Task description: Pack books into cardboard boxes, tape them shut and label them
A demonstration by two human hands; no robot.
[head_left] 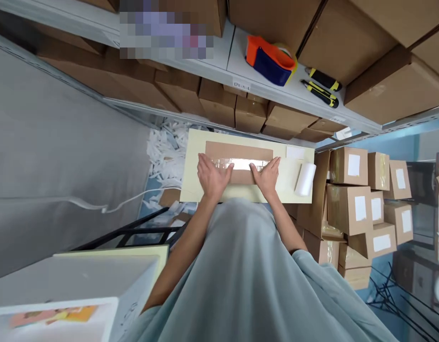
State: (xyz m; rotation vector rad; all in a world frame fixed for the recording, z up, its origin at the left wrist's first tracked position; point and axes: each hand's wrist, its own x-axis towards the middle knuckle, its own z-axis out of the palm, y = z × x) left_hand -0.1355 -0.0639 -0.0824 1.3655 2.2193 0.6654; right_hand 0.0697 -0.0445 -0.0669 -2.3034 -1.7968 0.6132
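A flat-topped brown cardboard box (241,150) lies on a pale yellow tabletop (196,185) in front of me. A shiny strip of clear packing tape (243,164) runs along the length of its top. My left hand (213,176) rests at the box's left end, with its thumb on the tape. At the right end, my right hand (266,176) has its thumb on the tape and its fingers stretched along the edge. Both hands have their fingers spread. A white roll (305,179) lies at the table's right end, close to a white paper label (295,152).
Overhead, a shelf (215,61) holds cardboard boxes, an orange and blue tape dispenser (271,61) and two utility knives (321,90). Labelled boxes (349,209) are stacked to the right. White paper scraps (166,152) lie left of the table; a white bin (112,313) stands lower left.
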